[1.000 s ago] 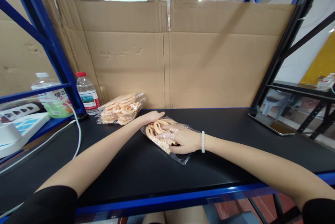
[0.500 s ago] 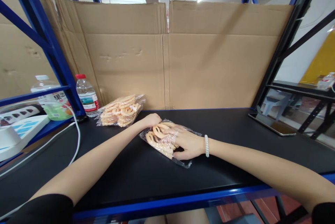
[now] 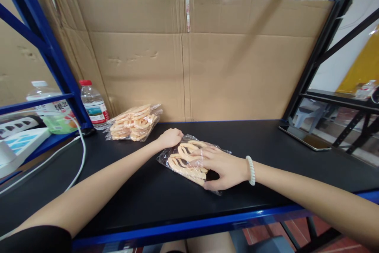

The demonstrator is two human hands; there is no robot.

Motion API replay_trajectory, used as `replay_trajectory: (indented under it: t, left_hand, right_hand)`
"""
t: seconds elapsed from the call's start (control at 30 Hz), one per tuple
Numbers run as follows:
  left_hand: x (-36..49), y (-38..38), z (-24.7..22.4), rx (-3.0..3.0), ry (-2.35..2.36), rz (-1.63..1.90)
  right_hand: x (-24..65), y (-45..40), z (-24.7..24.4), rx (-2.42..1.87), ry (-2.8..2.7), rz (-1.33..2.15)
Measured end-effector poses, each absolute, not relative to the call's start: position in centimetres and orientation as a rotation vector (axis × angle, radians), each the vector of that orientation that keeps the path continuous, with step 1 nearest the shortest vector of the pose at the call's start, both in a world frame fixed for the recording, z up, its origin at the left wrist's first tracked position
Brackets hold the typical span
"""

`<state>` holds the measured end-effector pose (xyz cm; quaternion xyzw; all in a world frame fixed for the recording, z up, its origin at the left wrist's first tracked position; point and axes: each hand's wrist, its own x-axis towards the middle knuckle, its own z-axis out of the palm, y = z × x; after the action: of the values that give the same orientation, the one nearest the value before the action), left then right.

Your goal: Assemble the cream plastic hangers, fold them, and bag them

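A clear plastic bag with pale orange looped strips (image 3: 186, 162) lies flat on the black tabletop (image 3: 142, 190). My left hand (image 3: 171, 138) is closed at the bag's upper left edge, its fingers pinching the plastic film. Spread over the right part of the bag is my right hand (image 3: 222, 166), fingers apart, its thumb near the bag's lower edge; a white coiled band is round the wrist. Farther back on the left, a second bag of similar strips (image 3: 134, 122) rests near the cardboard.
Tall cardboard (image 3: 242, 71) stands along the back. At the left are a red-capped bottle (image 3: 95, 107), a larger bottle (image 3: 56, 115), a white cable (image 3: 83, 158) and a white-and-blue box (image 3: 26, 146). A phone (image 3: 304, 138) lies at the right edge.
My right hand has shifted a little to the right over the bag, and more of the strips show between my hands. The camera view has moved slightly.
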<state>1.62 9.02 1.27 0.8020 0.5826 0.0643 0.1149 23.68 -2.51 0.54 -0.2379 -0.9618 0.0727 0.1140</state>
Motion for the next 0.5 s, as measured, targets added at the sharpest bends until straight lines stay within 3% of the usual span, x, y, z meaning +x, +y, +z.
replay_trajectory:
  t: [0.5]
  left_hand:
    - [0.7, 6.7, 1.6, 2.276, 1.778, 0.297]
  right_hand:
    - [22.9, -3.1, -0.1, -0.778, -2.813, 0.134]
